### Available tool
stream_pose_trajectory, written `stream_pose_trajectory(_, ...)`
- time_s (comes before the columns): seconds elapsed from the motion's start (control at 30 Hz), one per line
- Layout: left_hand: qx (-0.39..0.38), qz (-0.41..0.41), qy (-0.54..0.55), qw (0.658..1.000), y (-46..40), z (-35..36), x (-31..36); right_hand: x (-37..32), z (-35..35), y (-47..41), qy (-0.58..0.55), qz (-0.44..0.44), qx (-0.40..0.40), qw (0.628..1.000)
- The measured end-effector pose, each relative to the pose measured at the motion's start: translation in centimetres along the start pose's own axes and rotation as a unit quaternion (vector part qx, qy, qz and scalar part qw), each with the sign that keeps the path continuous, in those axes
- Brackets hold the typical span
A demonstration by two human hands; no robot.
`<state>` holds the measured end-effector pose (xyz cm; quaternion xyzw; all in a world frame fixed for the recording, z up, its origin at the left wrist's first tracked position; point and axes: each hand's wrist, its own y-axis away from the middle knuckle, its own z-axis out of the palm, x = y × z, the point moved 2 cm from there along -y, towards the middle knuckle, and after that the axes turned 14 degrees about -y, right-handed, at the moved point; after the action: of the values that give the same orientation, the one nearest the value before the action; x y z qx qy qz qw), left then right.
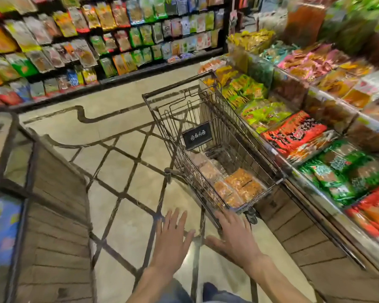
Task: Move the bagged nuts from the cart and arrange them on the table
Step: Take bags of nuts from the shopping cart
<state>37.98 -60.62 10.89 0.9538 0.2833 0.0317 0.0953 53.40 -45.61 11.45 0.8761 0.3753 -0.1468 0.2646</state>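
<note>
A: Nearest us, what are the hands doing?

B: Both are spread flat, each grip released and holding nothing. The left hand [173, 234] hovers over the floor; the right hand [234, 235] reaches to the near end of the cart [206, 119], fingertips at its rim (touching or just short, I cannot tell).

A: So which step is this?

B: The reach before a pick, I'd judge. Nothing has been lifted.

A: And the bagged nuts [239, 186]?

B: Lying flat on the cart's basket floor, bunched at the near end, paler bags just beyond them. The orange bags' long axes seem to run roughly along the cart, away from us, though blur hides which end is the top.

A: What next?

B: Dip a hand over the rim, pinch a bag, then carry it right to the desk [315, 204], whose compartments along the near edge already hold packets.
</note>
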Motion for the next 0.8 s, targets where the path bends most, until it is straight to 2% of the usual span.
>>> stream_pose_trajectory(0.2, -0.009, 0.067, -0.014, 0.998, -12.9, -0.9, 0.1, 1.6, -4.0, -8.3, -0.047, 0.060, 0.014, 0.997)
stream_pose_trajectory(0.37, -0.060, 0.157, -0.067, 0.983, -24.9, -2.2, 0.4, 3.6, -5.2, -16.8, -0.086, 0.145, 0.009, 0.986)
stream_pose_trajectory(0.5, -0.088, 0.230, -0.081, 0.966, -35.8, -1.9, -0.9, 4.2, -6.5, -23.6, -0.143, 0.220, 0.013, 0.965)
stream_pose_trajectory(0.63, -0.102, 0.284, -0.088, 0.949, -45.3, -1.9, -1.6, 4.2, -6.9, -29.1, -0.210, 0.285, 0.055, 0.934)
stream_pose_trajectory(0.8, -0.167, 0.301, -0.098, 0.934, -55.1, 1.0, -2.0, 5.3, -7.3, -35.7, -0.239, 0.344, 0.015, 0.908)
